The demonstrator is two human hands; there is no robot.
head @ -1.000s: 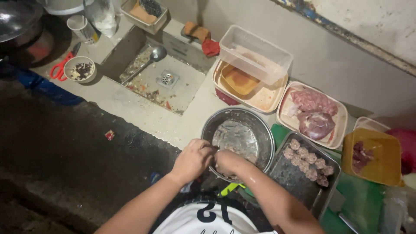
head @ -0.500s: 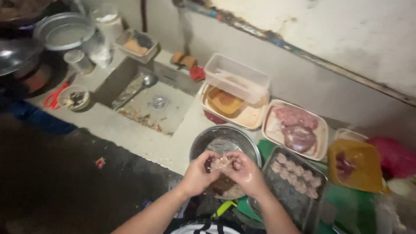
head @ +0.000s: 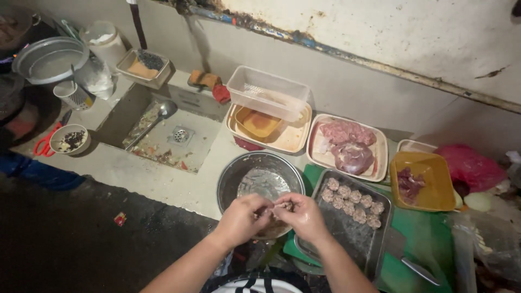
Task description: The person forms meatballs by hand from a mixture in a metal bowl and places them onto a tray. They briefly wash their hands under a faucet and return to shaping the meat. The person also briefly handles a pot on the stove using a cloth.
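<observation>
Both hands meet over the near rim of a round metal bowl (head: 233,179). My left hand (head: 242,218) and my right hand (head: 302,215) pinch a small lump of minced meat (head: 283,206) between their fingertips. Pale minced meat lies smeared inside the bowl. Just right of my right hand sits a dark metal tray (head: 355,239) with several shaped meatballs (head: 353,202) in rows at its far end.
A white tray of raw meat (head: 347,145), a yellow tub (head: 429,182) with meat pieces and clear plastic containers (head: 267,92) stand behind. A knife (head: 412,260) rests on the green board. A dirty recessed sink (head: 163,133) with a ladle lies left, beside a small bowl and red scissors.
The view has shifted and closed in on the counter. My hands have lifted from inside the bowl to its near rim, still joined on the meat lump.
</observation>
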